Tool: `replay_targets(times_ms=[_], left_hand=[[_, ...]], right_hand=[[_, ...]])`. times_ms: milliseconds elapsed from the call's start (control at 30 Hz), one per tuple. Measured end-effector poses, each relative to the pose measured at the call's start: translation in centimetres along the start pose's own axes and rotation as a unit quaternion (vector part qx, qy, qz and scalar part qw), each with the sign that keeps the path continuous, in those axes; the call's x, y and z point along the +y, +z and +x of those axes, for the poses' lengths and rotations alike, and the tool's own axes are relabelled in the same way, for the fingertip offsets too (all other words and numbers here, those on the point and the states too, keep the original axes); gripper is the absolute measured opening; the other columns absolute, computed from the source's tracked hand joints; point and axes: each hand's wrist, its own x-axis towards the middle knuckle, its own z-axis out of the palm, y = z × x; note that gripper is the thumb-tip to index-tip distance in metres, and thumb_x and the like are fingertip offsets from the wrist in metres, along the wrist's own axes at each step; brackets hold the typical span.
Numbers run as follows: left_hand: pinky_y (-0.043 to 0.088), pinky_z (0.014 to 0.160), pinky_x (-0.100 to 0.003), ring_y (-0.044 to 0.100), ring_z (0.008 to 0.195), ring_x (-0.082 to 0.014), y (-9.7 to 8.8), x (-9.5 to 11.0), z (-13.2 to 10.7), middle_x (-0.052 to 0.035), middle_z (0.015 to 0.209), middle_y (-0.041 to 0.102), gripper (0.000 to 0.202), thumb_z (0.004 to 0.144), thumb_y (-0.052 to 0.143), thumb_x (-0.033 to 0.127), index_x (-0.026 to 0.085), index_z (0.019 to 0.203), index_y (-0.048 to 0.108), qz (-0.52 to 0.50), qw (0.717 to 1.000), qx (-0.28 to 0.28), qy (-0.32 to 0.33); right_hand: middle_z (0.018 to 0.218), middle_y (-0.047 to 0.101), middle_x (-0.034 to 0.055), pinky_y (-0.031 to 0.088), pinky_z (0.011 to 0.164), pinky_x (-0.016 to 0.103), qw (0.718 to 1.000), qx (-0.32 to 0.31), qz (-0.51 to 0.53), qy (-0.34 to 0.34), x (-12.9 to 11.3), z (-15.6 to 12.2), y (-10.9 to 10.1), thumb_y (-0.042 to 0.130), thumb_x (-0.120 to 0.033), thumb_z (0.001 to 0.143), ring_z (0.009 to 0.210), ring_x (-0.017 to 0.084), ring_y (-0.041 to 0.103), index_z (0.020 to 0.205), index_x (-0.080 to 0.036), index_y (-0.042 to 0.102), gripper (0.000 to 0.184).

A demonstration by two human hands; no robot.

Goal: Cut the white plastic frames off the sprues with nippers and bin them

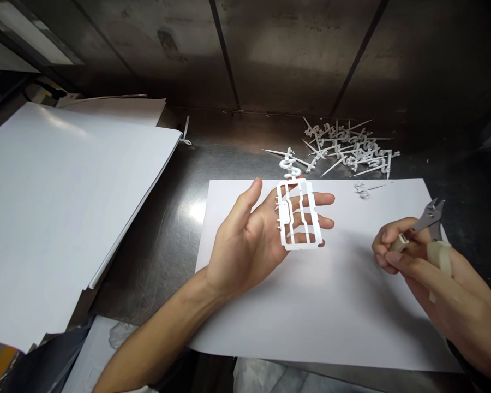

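Observation:
My left hand (253, 240) lies palm up with fingers spread over a white sheet of paper (331, 305). A white moulded plastic frame (298, 215) rests across its fingers, not gripped. My right hand (417, 256) is closed around the handles of small grey cutting pliers (430, 217), whose jaws point up and away. A beige strip wraps one finger of that hand. The pliers are about a hand's width to the right of the plastic frame.
A heap of cut white plastic sprue pieces (347, 147) lies at the back of the metal table (180, 218). One small offcut (363, 189) sits on the sheet. A stack of large white sheets (65, 207) covers the left side. A metal wall stands behind.

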Motion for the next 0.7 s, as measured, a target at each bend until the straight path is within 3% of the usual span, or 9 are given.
replay_targets(times_ms=[167,367,533,700], left_hand=[[0.054,0.096,-0.041,0.071,0.112,-0.029,-0.1,-0.3,0.3,-0.0191,0.146,0.07,0.059,0.113,0.038,0.06,0.014,0.138,0.067,0.008,1.0,-0.006,0.0],[0.057,0.1,-0.04,0.074,0.114,-0.025,-0.7,-1.7,0.6,-0.0132,0.151,0.066,0.034,0.111,0.061,0.04,0.024,0.141,0.065,0.139,0.99,-0.007,0.014],[0.054,0.098,-0.033,0.072,0.109,-0.0234,-0.9,-2.8,0.9,-0.0117,0.123,0.074,0.028,0.105,0.072,0.036,0.016,0.125,0.074,0.242,0.967,0.045,0.065],[0.052,0.102,-0.032,0.07,0.12,-0.0234,-1.1,-3.0,1.2,-0.0122,0.134,0.073,0.029,0.103,0.075,0.031,0.018,0.128,0.072,0.261,0.959,0.067,0.092]], right_hand=[[0.108,0.059,0.0032,0.052,0.081,0.024,0.999,-0.027,0.043,-0.005,0.3,0.2,-0.2,0.08,-0.05,0.104,0.099,0.023,0.055,0.115,-0.03,0.066,0.027],[0.105,0.062,0.0036,0.051,0.08,0.025,0.998,-0.039,0.041,-0.01,0.0,0.1,0.0,0.077,-0.05,0.106,0.099,0.023,0.057,0.116,-0.029,0.067,0.026],[0.103,0.065,0.0056,0.052,0.083,0.029,0.999,-0.051,0.008,-0.007,0.3,0.1,0.0,0.073,-0.053,0.109,0.096,0.025,0.058,0.122,-0.028,0.071,0.029],[0.112,0.068,0.0082,0.055,0.078,0.031,0.998,-0.058,-0.002,-0.012,0.9,0.3,-0.2,0.075,-0.057,0.105,0.092,0.025,0.059,0.118,-0.026,0.076,0.034]])
